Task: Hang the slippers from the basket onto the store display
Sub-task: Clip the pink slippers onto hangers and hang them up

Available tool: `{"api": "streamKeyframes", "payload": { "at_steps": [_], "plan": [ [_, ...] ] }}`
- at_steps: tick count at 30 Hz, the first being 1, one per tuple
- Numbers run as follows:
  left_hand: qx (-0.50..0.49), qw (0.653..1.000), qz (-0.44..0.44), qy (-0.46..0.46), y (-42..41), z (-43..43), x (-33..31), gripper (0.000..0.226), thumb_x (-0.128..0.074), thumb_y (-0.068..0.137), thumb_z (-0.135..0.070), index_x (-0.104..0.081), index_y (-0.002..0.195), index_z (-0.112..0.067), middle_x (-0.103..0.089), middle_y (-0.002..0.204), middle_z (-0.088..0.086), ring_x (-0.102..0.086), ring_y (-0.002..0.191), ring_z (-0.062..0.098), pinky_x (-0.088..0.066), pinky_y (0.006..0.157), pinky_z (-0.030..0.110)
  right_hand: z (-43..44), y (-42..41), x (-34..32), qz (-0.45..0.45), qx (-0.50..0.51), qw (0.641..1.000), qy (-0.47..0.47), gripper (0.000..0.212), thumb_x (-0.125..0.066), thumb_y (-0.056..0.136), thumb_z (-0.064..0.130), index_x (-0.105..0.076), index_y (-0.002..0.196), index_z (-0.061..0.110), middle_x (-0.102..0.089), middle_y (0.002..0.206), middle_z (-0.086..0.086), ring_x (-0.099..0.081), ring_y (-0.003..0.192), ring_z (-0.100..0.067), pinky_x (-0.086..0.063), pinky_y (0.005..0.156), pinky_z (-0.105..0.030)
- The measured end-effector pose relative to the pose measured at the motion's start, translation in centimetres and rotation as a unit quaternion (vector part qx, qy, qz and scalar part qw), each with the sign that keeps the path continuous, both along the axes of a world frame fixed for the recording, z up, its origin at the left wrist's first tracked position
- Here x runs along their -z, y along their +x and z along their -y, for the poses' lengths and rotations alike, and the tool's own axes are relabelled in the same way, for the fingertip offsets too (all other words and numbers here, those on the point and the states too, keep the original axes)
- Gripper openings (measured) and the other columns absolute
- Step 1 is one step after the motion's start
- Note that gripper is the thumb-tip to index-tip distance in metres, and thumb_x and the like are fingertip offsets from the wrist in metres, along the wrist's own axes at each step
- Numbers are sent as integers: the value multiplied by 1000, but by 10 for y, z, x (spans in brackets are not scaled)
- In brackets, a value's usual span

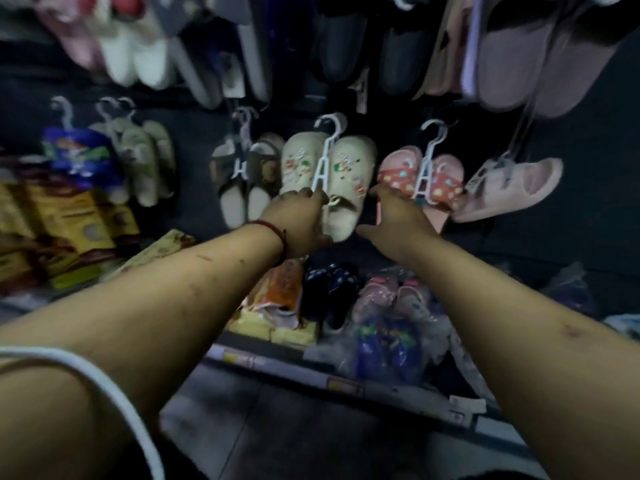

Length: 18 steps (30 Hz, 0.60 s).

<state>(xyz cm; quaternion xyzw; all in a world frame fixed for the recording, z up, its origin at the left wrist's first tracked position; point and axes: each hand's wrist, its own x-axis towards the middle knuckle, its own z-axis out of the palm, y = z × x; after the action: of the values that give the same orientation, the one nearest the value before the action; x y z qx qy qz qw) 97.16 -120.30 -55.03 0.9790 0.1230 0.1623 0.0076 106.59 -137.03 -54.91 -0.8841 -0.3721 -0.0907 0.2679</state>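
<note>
A pair of cream slippers [348, 168] with small cartoon charms hangs on a white plastic hanger [327, 150] at the middle of the dark display wall. My left hand [298, 220], with a red thread on the wrist, grips the lower part of this pair. My right hand [394, 216] is just to its right, fingers spread and relaxed, touching nothing I can make out, in front of a pink dotted pair [420, 178]. The basket is out of view.
More hung pairs flank the cream one: brown sandals [242, 174], a pale pink slide [512, 188], green ones [145, 157]. Larger slippers hang in the row above. A low shelf [346, 382] below holds bagged slippers and packets. Grey floor tiles lie under my arms.
</note>
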Motion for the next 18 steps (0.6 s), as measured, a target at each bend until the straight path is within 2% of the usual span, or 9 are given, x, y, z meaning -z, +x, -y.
{"api": "streamKeyframes", "payload": {
  "at_steps": [5,9,11,13,18],
  "plan": [
    [-74,997,-17,3,-104,-23,33,70,-67,84,-55,-46,139,-19,-54,137,10,-53,123,35,-44,100,45,-41,-78,43,-3,-114,992,-53,64,-70,87,34,-41,141,18,-48,143,-10,-51,126,-32,-47,99,-40],
    [-157,987,-25,-7,-196,-44,65,61,-69,85,-47,-49,135,-19,-54,136,9,-53,123,32,-43,95,39,-85,-137,76,-2,-198,974,-107,71,-70,80,41,-40,142,24,-48,141,-8,-53,123,-36,-47,99,-47],
    [-210,977,-38,-11,-242,-51,77,59,-68,85,-46,-50,134,-17,-56,134,11,-53,121,33,-43,92,38,-109,-167,86,-2,-246,963,-110,74,-73,80,41,-40,143,24,-49,142,-9,-52,125,-35,-47,100,-44],
    [-264,962,-57,-24,-286,-57,86,59,-67,86,-48,-49,133,-17,-56,133,11,-53,121,33,-43,94,41,-130,-198,95,-9,-293,949,-117,74,-76,83,36,-39,145,19,-48,144,-10,-51,127,-33,-47,101,-43],
    [-364,923,-106,-67,-373,-64,101,70,-67,87,-54,-42,142,-19,-51,143,8,-49,129,32,-39,105,47,-168,-264,113,-10,-382,913,-147,75,-73,87,38,-33,148,18,-44,147,-12,-52,124,-35,-50,96,-45]
  ]
}}
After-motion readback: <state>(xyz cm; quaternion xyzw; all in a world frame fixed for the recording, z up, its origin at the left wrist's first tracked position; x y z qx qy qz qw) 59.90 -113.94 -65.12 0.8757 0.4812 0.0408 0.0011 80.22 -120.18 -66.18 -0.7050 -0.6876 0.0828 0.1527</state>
